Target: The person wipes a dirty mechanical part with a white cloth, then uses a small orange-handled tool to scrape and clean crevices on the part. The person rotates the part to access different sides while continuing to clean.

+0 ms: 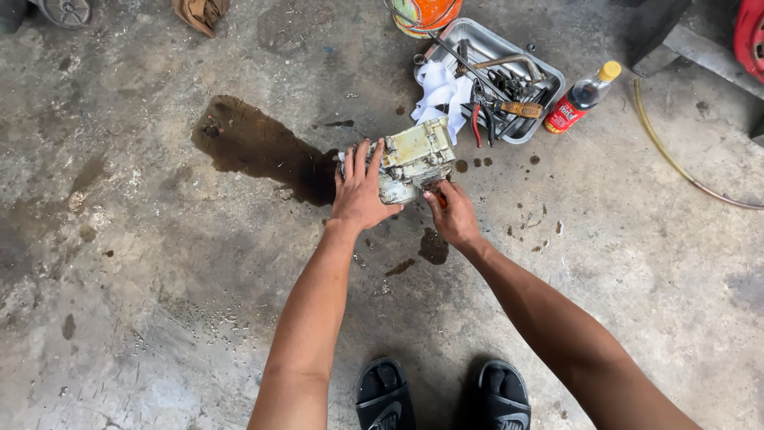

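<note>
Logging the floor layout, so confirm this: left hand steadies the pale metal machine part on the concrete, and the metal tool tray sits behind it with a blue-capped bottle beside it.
Wrong on the cap: the head view shows the bottle beside the metal tool tray has a yellow cap. The rest holds: the left hand steadies the pale metal machine part on the concrete.
</note>
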